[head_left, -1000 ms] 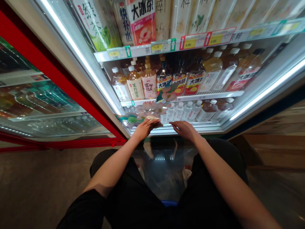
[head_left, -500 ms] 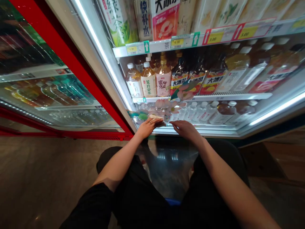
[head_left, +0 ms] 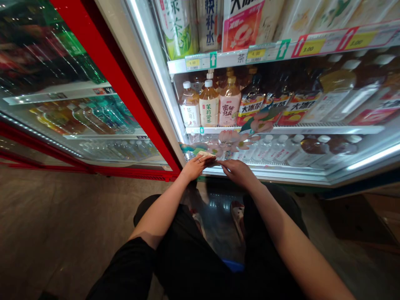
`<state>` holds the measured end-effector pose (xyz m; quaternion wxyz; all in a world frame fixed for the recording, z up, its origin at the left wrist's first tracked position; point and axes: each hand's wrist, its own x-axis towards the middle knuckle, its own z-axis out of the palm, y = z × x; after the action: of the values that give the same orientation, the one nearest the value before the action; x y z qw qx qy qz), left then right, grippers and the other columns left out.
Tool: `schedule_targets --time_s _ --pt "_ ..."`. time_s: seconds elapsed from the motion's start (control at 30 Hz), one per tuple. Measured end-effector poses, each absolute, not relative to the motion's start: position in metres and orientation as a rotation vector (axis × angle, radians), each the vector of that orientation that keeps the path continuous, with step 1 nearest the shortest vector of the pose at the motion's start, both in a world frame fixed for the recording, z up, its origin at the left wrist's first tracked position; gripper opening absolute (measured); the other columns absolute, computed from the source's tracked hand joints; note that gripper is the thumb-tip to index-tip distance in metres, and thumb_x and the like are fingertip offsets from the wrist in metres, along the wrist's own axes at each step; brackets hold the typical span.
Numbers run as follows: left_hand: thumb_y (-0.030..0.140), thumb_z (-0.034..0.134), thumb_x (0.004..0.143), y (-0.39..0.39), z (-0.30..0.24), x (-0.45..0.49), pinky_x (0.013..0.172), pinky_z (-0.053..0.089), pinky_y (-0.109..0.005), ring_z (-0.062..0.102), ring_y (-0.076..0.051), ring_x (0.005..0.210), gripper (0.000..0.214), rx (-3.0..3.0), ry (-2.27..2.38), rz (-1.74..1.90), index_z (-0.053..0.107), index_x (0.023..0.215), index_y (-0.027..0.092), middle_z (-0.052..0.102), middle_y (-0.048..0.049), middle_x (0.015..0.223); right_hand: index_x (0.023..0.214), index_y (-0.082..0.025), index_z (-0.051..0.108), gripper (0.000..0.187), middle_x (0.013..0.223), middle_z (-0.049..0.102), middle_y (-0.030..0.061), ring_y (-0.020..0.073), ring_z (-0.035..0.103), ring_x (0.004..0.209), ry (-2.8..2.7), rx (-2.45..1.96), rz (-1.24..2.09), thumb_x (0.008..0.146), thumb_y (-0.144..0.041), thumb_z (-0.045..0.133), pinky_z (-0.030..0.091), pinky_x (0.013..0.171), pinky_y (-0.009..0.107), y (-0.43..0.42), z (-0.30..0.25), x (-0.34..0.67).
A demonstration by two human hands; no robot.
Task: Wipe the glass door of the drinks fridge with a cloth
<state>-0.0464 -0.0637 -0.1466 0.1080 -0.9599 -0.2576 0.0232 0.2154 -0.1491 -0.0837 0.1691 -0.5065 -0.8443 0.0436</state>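
My left hand (head_left: 194,167), with a ring on one finger, is closed on a pale, folded cloth (head_left: 206,154) low at the cooler's front. Just right of it is my right hand (head_left: 239,171), its fingers drawn together and their tips close to the left fingertips. Whether those tips grip something small, I cannot make out. Directly above both hands is a flower decal (head_left: 231,141) with pink petals and green leaves, which seems to be on the cooler's glass. Behind it, bottled drinks stand in rows, among them a pink-labelled bottle (head_left: 229,103).
A shelf edge with price tags (head_left: 240,57) crosses the lit cooler. To the left runs the red frame (head_left: 125,96) of a neighbouring cooler. Between my knees are a shoe (head_left: 238,214) and something blue (head_left: 233,265). A cardboard box (head_left: 356,221) sits at the right.
The view has shifted, so the cooler appears farther right. My right fingertips have come in from a small gap to beside my left fingertips. My left hand keeps the cloth.
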Motion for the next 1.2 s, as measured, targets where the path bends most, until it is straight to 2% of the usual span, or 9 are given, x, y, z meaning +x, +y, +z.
schedule_targets --time_s 0.1,0.2,0.3,0.4,0.57,0.77,0.9,1.0,1.2 --pt "0.014 0.057 0.098 -0.067 -0.145 -0.057 0.141 0.018 -0.043 0.027 -0.022 0.171 0.075 -2.806 -0.819 0.077 0.042 0.172 0.018 0.032 -0.0067 0.182 0.141 -0.022 0.074 0.040 0.131 0.083 0.0115 0.0276 0.081 0.115 -2.368 -1.377 0.151 0.108 -0.019 0.053 0.062 0.099 0.039 -0.144 -0.088 0.208" --pt "0.018 0.062 0.098 -0.071 -0.150 -0.069 0.141 0.019 -0.044 0.032 -0.024 0.169 0.063 -2.812 -0.847 0.128 0.057 0.161 0.014 0.045 -0.0109 0.177 0.143 -0.023 0.073 0.041 0.132 0.083 0.0110 0.0271 0.080 0.117 -2.347 -1.315 0.175 0.108 -0.021 0.052 0.062 0.101 0.039 -0.140 -0.095 0.200" --pt "0.018 0.066 0.096 -0.071 -0.155 -0.080 0.141 0.021 -0.040 0.040 -0.021 0.165 0.058 -2.829 -0.861 0.161 0.064 0.154 0.018 0.058 -0.0080 0.168 0.143 -0.023 0.074 0.041 0.130 0.084 0.0106 0.0267 0.081 0.115 -2.357 -1.331 0.200 0.107 -0.020 0.053 0.063 0.100 0.038 -0.138 -0.104 0.196" --pt "0.016 0.063 0.096 -0.068 -0.155 -0.086 0.141 0.019 -0.038 0.040 -0.019 0.165 0.060 -2.844 -0.874 0.141 0.062 0.156 0.019 0.059 -0.0061 0.168 0.137 -0.024 0.078 0.039 0.127 0.085 0.0101 0.0270 0.082 0.112 -2.406 -1.389 0.246 0.106 -0.019 0.054 0.064 0.096 0.037 -0.136 -0.113 0.198" --pt "0.014 0.057 0.097 -0.068 -0.150 -0.093 0.143 0.013 -0.044 0.027 -0.022 0.171 0.066 -2.828 -0.945 0.050 0.054 0.163 0.016 0.041 -0.0084 0.179 0.141 -0.020 0.075 0.042 0.132 0.082 0.0129 0.0281 0.081 0.117 -2.427 -1.301 0.290 0.108 -0.020 0.051 0.063 0.101 0.039 -0.134 -0.122 0.205" --pt "0.014 0.058 0.092 -0.075 -0.154 -0.103 0.143 0.012 -0.046 0.020 -0.022 0.173 0.093 -2.806 -1.025 0.072 0.025 0.178 0.023 0.026 -0.0010 0.185 0.141 -0.022 0.076 0.041 0.130 0.083 0.0124 0.0281 0.081 0.115 -2.428 -1.290 0.267 0.107 -0.020 0.053 0.064 0.099 0.039 -0.133 -0.124 0.204" --pt "0.014 0.056 0.094 -0.074 -0.154 -0.106 0.143 0.010 -0.044 0.020 -0.021 0.173 0.095 -2.829 -1.023 0.073 0.016 0.180 0.024 0.025 -0.0003 0.185 0.140 -0.020 0.076 0.040 0.131 0.083 0.0131 0.0287 0.081 0.117 -2.423 -1.309 0.280 0.107 -0.021 0.052 0.064 0.100 0.040 -0.133 -0.122 0.200" --pt "0.015 0.053 0.098 -0.076 -0.151 -0.109 0.143 0.012 -0.044 0.020 -0.022 0.173 0.089 -2.808 -1.096 -0.073 0.019 0.179 0.023 0.026 -0.0030 0.184 0.140 -0.020 0.077 0.041 0.132 0.082 0.0136 0.0295 0.081 0.116 -2.431 -1.313 0.286 0.107 -0.020 0.053 0.065 0.099 0.041 -0.132 -0.122 0.201" --pt "0.008 0.037 0.105 -0.089 -0.146 -0.118 0.138 0.035 -0.041 0.031 -0.020 0.169 0.073 -2.716 -1.343 -0.447 0.035 0.175 0.027 0.035 -0.0038 0.182 0.140 -0.021 0.077 0.041 0.129 0.083 0.0130 0.0301 0.082 0.116 -2.420 -1.288 0.269 0.107 -0.020 0.053 0.065 0.099 0.042 -0.130 -0.124 0.203"
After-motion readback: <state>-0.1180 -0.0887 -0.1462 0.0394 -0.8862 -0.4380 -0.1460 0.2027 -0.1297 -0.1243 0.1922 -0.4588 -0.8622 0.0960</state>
